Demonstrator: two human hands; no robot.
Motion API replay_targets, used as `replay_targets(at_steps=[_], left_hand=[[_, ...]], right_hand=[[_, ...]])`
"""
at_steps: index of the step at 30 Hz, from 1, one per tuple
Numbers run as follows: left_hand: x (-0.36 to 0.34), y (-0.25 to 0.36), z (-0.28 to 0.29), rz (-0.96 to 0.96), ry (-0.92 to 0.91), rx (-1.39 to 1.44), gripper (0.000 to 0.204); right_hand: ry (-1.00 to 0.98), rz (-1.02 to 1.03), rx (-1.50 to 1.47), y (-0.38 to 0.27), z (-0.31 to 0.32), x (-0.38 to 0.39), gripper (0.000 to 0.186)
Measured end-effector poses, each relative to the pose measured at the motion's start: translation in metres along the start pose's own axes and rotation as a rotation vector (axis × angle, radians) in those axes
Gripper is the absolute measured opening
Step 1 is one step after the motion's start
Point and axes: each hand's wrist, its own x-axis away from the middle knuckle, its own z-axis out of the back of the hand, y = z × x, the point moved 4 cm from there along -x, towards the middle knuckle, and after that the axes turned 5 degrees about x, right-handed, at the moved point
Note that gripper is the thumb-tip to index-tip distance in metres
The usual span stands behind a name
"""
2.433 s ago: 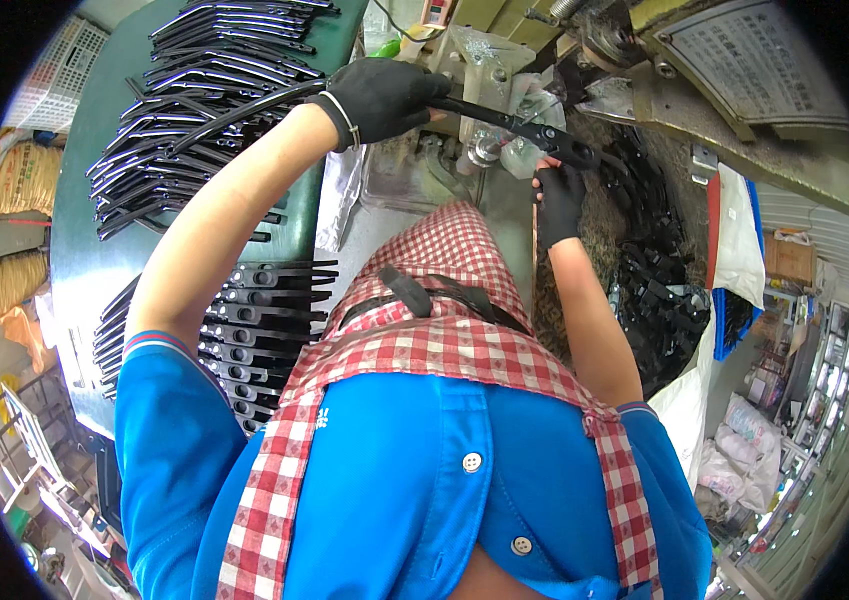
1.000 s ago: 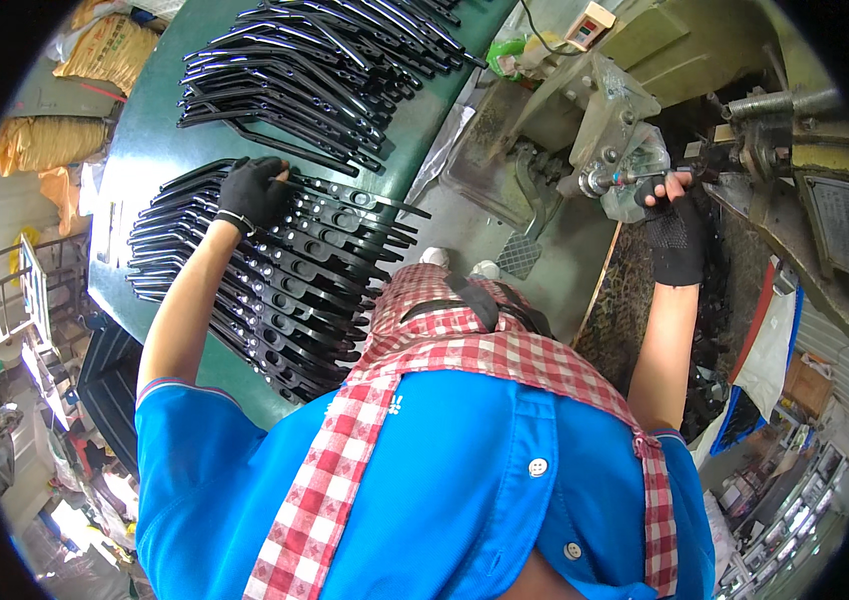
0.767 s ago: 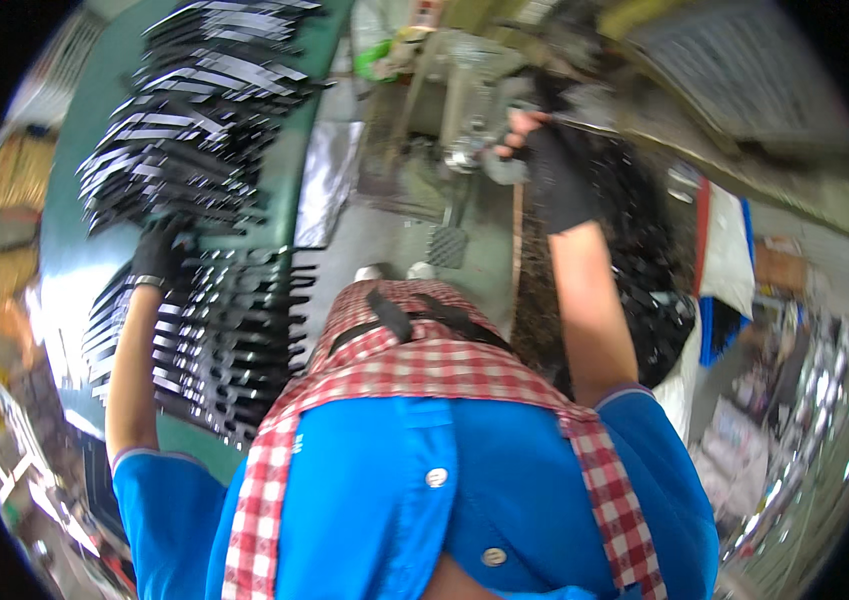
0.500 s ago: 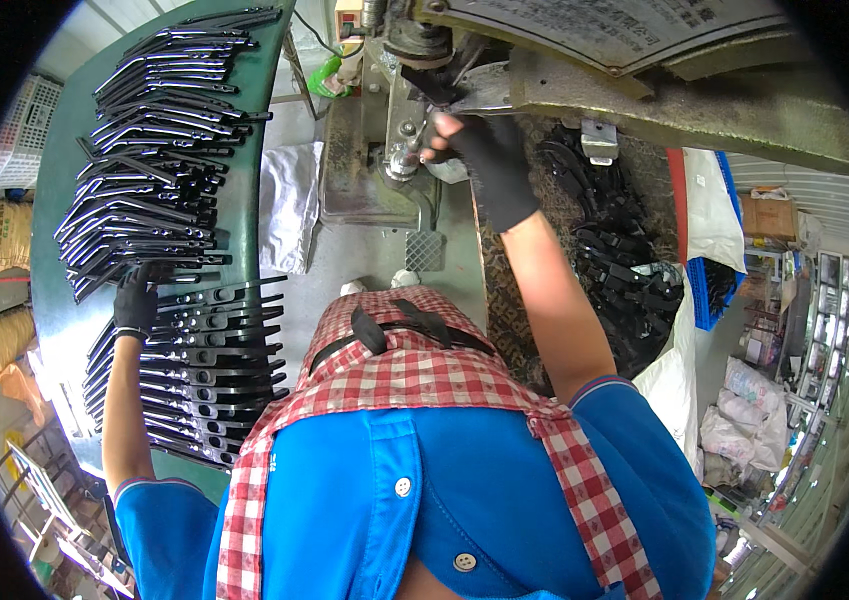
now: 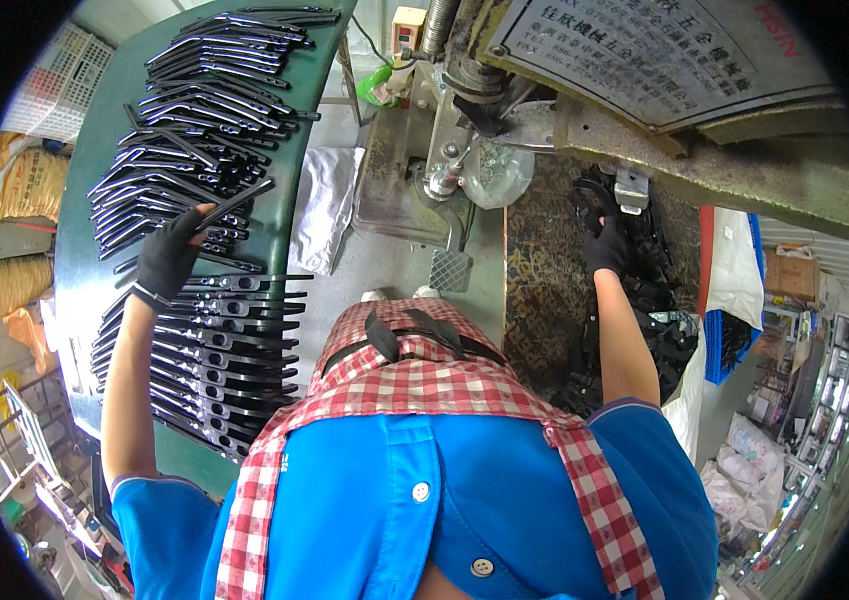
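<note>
My left hand point(image 5: 169, 258), in a black fingerless glove, is closed on the end of a slim black metal bar point(image 5: 236, 204), raised over the green table. Beneath it lie rows of bent black metal bars point(image 5: 169, 212). Nearer to me, flatter black bars with holes point(image 5: 229, 365) are stacked side by side. My right hand point(image 5: 606, 245), gloved the same way, reaches into a heap of black parts point(image 5: 649, 335) on the right bench. Its fingers close around a dark curved part point(image 5: 592, 194), partly hidden by the hand.
Ahead stands a press machine point(image 5: 474, 85) with a metal plate above. A clear plastic bowl point(image 5: 500, 176) sits beside its tooling, and a foot pedal point(image 5: 450, 270) is below. The green table point(image 5: 279, 225) runs along my left. A blue crate point(image 5: 726, 345) stands far right.
My right hand has moved from the press tooling to the heap on the right, uncovering the clear bowl. My left hand has lifted a bar off the table. The view has shifted slightly.
</note>
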Motion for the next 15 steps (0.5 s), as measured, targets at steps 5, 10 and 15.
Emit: replay_targets(at_steps=[5, 10, 15], left_hand=[[-0.035, 0.056, -0.006, -0.269, 0.164, 0.22, 0.027], [-0.07, 0.149, 0.013, -0.391, -0.079, 0.103, 0.027], [-0.077, 0.171, 0.011, -0.494, -0.063, 0.237, 0.027]], right_hand=[[0.084, 0.412, -0.326, -0.1, 0.085, 0.045, 0.043], [-0.183, 0.663, -0.473, -0.17, 0.131, 0.102, 0.041], [-0.181, 0.804, -0.518, -0.205, 0.171, 0.126, 0.038]])
